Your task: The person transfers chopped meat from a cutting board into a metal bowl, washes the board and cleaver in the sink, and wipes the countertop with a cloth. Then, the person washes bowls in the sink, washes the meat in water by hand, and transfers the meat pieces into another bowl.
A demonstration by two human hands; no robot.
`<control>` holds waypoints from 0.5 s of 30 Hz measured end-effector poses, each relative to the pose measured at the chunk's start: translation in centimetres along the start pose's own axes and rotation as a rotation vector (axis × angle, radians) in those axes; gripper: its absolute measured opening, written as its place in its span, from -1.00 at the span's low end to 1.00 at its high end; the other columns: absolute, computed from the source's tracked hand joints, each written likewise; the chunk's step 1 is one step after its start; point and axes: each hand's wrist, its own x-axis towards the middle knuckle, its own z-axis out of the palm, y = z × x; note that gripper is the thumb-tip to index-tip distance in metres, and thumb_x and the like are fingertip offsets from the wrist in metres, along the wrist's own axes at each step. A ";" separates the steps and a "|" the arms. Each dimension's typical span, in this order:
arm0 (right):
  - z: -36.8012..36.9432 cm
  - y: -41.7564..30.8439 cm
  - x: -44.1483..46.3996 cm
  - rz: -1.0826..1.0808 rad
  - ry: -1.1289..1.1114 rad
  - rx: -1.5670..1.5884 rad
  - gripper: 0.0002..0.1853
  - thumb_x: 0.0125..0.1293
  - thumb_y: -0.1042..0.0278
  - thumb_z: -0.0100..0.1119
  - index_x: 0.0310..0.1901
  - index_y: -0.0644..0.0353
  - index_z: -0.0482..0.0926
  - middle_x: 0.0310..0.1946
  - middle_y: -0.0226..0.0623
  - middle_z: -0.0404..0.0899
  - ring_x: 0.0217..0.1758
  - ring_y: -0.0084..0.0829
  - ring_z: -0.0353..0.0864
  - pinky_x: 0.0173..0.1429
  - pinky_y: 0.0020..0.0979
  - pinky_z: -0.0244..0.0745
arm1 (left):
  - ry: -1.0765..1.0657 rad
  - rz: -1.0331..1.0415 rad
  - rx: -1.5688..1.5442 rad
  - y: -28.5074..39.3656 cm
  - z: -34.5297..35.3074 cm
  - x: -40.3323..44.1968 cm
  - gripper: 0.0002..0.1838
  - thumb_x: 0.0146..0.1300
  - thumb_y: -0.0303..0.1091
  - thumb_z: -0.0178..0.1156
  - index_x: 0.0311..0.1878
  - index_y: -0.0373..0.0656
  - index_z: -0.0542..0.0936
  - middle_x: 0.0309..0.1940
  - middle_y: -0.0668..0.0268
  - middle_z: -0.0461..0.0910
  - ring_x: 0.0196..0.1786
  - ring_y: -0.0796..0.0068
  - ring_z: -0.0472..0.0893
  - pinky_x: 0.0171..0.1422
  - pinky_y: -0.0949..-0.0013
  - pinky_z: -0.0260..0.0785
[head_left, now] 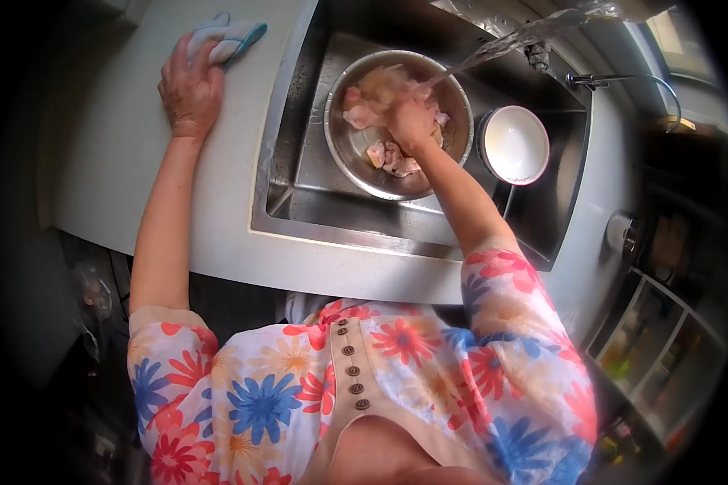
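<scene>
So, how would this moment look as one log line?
left hand: touching cloth | right hand: in metal bowl, among meat | water: running

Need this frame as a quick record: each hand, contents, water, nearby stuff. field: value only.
left hand: on the counter, touching a white-and-teal cloth
right hand: inside the metal bowl, among the pieces; grip unclear
contents: pale pink pieces, apparently raw meat
water: stream running toward the metal bowl
container place: metal bowl in the sink
nearby: white bowl with pinkish rim, right of the metal bowl
</scene>
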 end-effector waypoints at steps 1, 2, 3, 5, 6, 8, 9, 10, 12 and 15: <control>0.0 0.3 0.4 0.081 -0.229 -0.046 -0.61 0.12 0.09 0.09 -0.06 0.10 0.55 -0.14 -0.20 0.57 -0.02 -0.20 0.51 0.12 0.07 0.26 | 0.005 -0.002 0.009 -0.1 0.0 -0.3 -0.65 0.02 -0.31 0.05 -0.06 0.17 0.55 0.14 0.38 0.34 0.13 0.21 0.36 0.15 0.13 0.25; -0.5 0.8 0.2 0.015 -0.223 0.049 -0.66 0.12 0.11 0.09 -0.12 0.10 0.57 -0.22 -0.21 0.59 -0.07 -0.19 0.53 0.12 0.05 0.27 | 0.011 0.004 0.004 -0.1 0.0 -0.3 -0.65 0.02 -0.32 0.05 -0.06 0.17 0.55 0.15 0.38 0.34 0.13 0.21 0.36 0.15 0.13 0.25; -1.2 2.1 0.0 -0.051 -0.216 0.144 -0.70 0.12 0.12 0.09 -0.19 0.10 0.60 -0.29 -0.22 0.61 -0.12 -0.19 0.55 0.11 0.03 0.28 | 0.018 0.009 -0.002 0.1 0.0 -0.2 -0.65 0.02 -0.32 0.06 -0.06 0.17 0.55 0.15 0.38 0.34 0.13 0.21 0.36 0.15 0.13 0.25; -3.0 3.7 0.9 0.010 -0.147 0.156 -0.71 0.12 0.11 0.12 -0.16 0.01 0.59 -0.21 -0.25 0.60 0.00 -0.18 0.50 0.11 0.04 0.26 | 0.007 0.008 -0.009 0.1 -0.1 0.2 -0.63 0.04 -0.32 0.05 -0.03 0.20 0.54 0.17 0.38 0.33 0.14 0.20 0.35 0.16 0.14 0.25; -3.9 2.9 0.8 0.048 -0.008 0.075 -0.50 0.08 -0.01 0.17 0.09 -0.11 0.44 0.09 -0.17 0.41 0.21 -0.07 0.29 0.10 0.11 0.25 | -0.010 0.002 -0.012 -0.1 -0.1 0.5 -0.61 0.05 -0.31 0.05 0.00 0.22 0.53 0.19 0.39 0.31 0.14 0.19 0.35 0.18 0.15 0.24; -1.2 1.3 -0.9 -0.003 -0.007 0.137 -0.24 0.04 -0.13 0.19 0.29 -0.19 0.19 0.33 -0.10 0.05 0.34 0.04 0.03 0.17 0.18 0.17 | -0.021 -0.004 -0.015 -0.3 -0.1 0.5 -0.60 0.06 -0.31 0.05 0.03 0.25 0.52 0.21 0.40 0.30 0.15 0.19 0.34 0.19 0.16 0.23; -1.4 -1.4 -2.8 -0.052 -0.151 -0.112 -0.12 0.00 -0.21 0.19 0.35 -0.21 0.05 0.38 -0.04 -0.13 0.36 0.10 -0.03 0.24 0.26 0.03 | -0.015 -0.004 -0.015 -0.4 0.1 0.3 -0.60 0.06 -0.31 0.05 0.02 0.24 0.52 0.21 0.40 0.30 0.15 0.19 0.34 0.19 0.16 0.23; -0.6 -2.4 -4.4 -0.219 -0.011 -0.159 -0.16 0.04 -0.21 0.16 0.35 -0.21 0.09 0.41 -0.08 -0.21 0.40 0.11 -0.12 0.26 0.26 0.00 | -0.008 -0.004 -0.015 -0.5 0.2 0.2 -0.60 0.06 -0.30 0.05 0.02 0.24 0.52 0.21 0.41 0.30 0.15 0.19 0.34 0.19 0.16 0.23; 3.0 0.9 -2.1 -0.456 0.124 -0.252 -0.31 0.08 -0.16 0.14 0.25 -0.13 0.28 0.31 -0.01 0.09 0.33 0.11 0.09 0.18 0.14 0.21 | -0.010 -0.017 -0.030 -0.3 0.4 0.4 -0.60 0.06 -0.30 0.05 0.02 0.24 0.52 0.20 0.41 0.30 0.16 0.19 0.34 0.18 0.15 0.23; 0.2 1.4 2.1 -0.100 -0.125 0.123 -0.46 0.09 -0.08 0.13 0.10 -0.05 0.43 0.06 -0.02 0.42 0.13 0.06 0.36 0.07 -0.02 0.35 | -0.014 -0.030 -0.040 -0.3 1.0 0.3 -0.60 0.05 -0.29 0.05 0.02 0.24 0.53 0.20 0.42 0.31 0.15 0.20 0.35 0.18 0.15 0.24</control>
